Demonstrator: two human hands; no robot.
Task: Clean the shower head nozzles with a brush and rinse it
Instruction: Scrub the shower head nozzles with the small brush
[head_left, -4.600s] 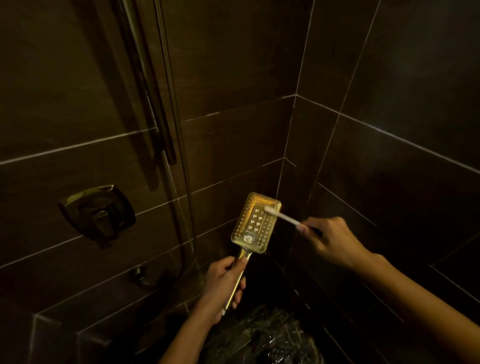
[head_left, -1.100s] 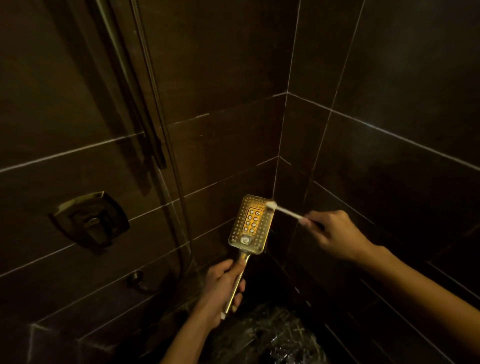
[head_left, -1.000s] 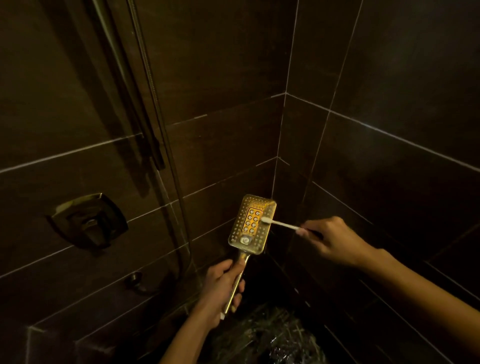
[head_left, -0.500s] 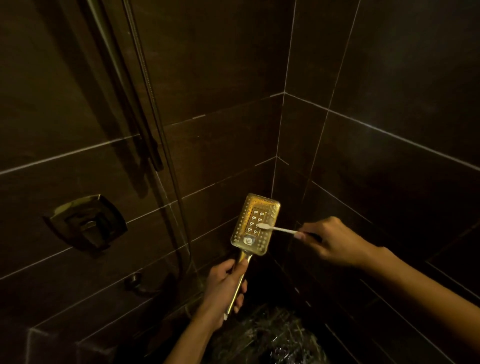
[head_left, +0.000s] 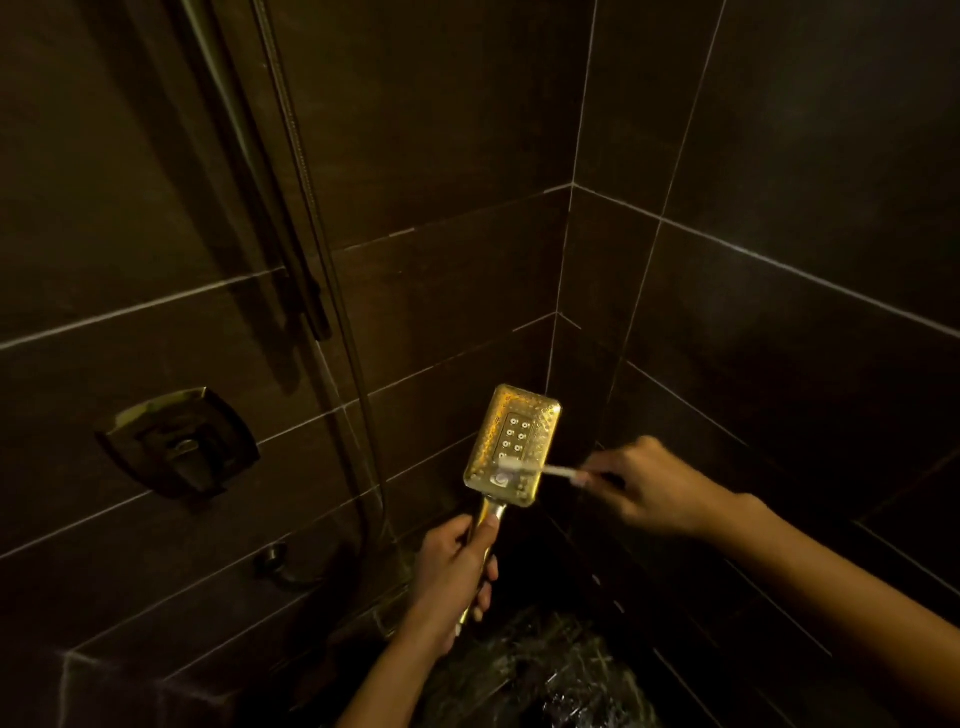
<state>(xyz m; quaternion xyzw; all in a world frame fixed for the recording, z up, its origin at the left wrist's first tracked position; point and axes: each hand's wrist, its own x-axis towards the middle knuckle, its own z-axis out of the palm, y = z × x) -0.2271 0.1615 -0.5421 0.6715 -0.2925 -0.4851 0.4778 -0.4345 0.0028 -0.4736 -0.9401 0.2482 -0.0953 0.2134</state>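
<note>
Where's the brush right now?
Head view, centre frame: the brush bristles lie on the lower face of the shower head, held from the right by the right hand.

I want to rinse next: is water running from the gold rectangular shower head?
Off, it seems: no spray leaves the gold rectangular shower head, which the left hand grips while the white brush touches its face.

The shower head (head_left: 519, 415) looks like polished gold-toned metal, and its face is glossy and finely dimpled. The brush (head_left: 558, 472) is white, plastic-looking and matt. The wall tiles (head_left: 441, 130) are dark brown with a faint woodlike grain and a soft sheen, joined by pale matt grout (head_left: 156, 306). The valve plate (head_left: 176, 441) and hose (head_left: 306, 208) are shiny metal. The floor (head_left: 545, 675) is glossy veined stone.
</note>
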